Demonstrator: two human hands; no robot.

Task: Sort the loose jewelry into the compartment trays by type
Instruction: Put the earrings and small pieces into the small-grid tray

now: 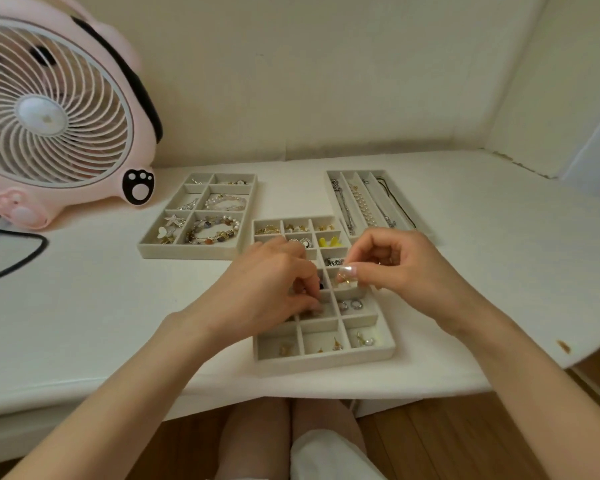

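Holding anything, the right hand (395,268)?

Yes. Its grip is closed, thumb against forefinger, on a small gold piece (344,278), above the right column of the small-compartment tray (326,363).

And the left hand (274,289)?

Its fingers curl down into a middle compartment of the same tray. Whether that grip has anything in it I cannot tell; the fingertips hide the spot.

Where does that tray lie?

At the front edge of the table (84,323), near the middle. Earrings lie in many of its cells, with two silver hoops (356,304) just right of the left fingertips.

The other trays?

The bracelet tray (187,252) lies behind it and to the left, with beaded bracelets in its larger cells. The long-slot tray (333,178) lies toward the back right, its necklaces laid lengthwise. A pink fan (56,112) stands at the back left corner.
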